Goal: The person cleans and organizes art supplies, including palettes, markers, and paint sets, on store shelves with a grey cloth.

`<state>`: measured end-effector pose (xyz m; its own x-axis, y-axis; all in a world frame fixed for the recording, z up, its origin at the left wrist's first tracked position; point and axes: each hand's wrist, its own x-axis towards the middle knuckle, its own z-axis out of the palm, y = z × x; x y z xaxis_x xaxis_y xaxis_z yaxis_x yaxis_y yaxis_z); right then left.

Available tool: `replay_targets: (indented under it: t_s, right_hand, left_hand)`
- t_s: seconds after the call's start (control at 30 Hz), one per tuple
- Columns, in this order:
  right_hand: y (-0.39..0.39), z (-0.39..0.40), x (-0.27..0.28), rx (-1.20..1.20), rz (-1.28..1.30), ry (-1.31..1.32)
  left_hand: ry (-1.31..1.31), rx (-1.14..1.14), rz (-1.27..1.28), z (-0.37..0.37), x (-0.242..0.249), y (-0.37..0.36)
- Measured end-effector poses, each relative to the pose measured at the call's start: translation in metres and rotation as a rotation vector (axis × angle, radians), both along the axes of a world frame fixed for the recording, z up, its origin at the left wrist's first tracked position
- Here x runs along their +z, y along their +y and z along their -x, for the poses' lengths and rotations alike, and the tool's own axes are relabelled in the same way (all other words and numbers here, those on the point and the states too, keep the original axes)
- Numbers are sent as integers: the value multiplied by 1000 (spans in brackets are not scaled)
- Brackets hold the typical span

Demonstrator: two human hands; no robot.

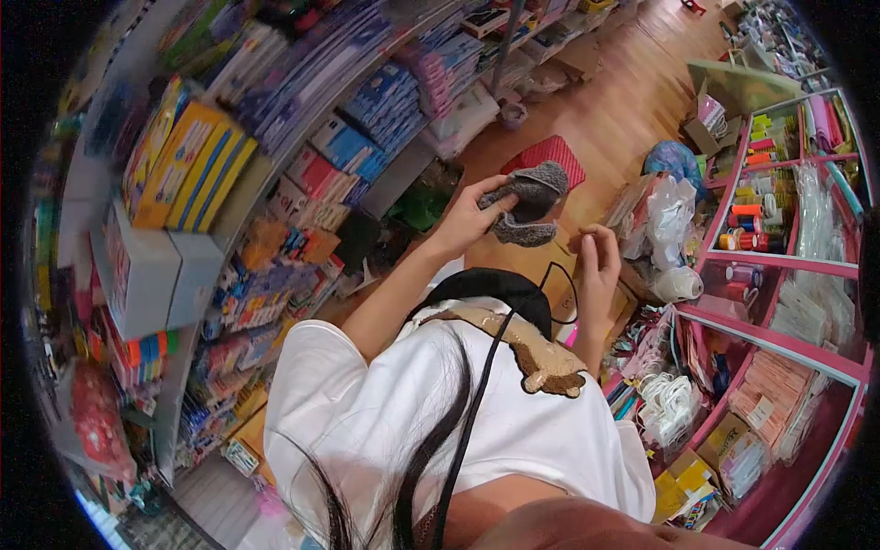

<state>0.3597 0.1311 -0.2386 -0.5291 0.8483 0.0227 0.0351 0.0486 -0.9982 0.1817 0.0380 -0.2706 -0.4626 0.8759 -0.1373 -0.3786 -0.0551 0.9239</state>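
My left hand [480,218] is closed round a grey knitted piece [532,188], thumb on its near side. The piece is folded or cupped, with a darker inner side and a thick textured edge; its exact kind I cannot make out. To the right of it, a little apart, my right hand [598,261] is raised with its fingers bent together. Whatever is between those fingertips, if anything, is too small to tell. A thin black cord [553,268] loops below the hands, in front of the white shirt [495,403].
Left, shelves hold yellow boxes [197,156], a grey-white box [151,270] and packed stationery. Right, a pink-framed display case [706,316] holds thread spools [747,220] and packets. A red stool [556,158] stands ahead on the wooden floor [632,101]. Plastic bags [671,215] lie beside the case.
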Motion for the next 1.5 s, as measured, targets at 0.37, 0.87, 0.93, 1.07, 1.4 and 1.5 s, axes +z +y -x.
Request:
replay_targets:
  t_s: [0.37,0.87,0.93,1.07,1.4,1.5]
  right_hand:
    - [103,39,-18,-18,82,-17]
    - [409,23,1,123,26,-22]
    - [435,34,6,119,19,5]
    - [469,67,10,169,54,81]
    - [508,162,17,545,150,-42]
    - [528,194,60,580,116,-84]
  left_hand:
    - [131,-72,89,9,-5,128]
    - [542,926,73,112,56,304]
    - [604,962,130,115,59,312]
    - [478,1226,132,127,59,338]
    - [779,1493,4,206,121,413]
    - [809,1551,11,230,156,429]
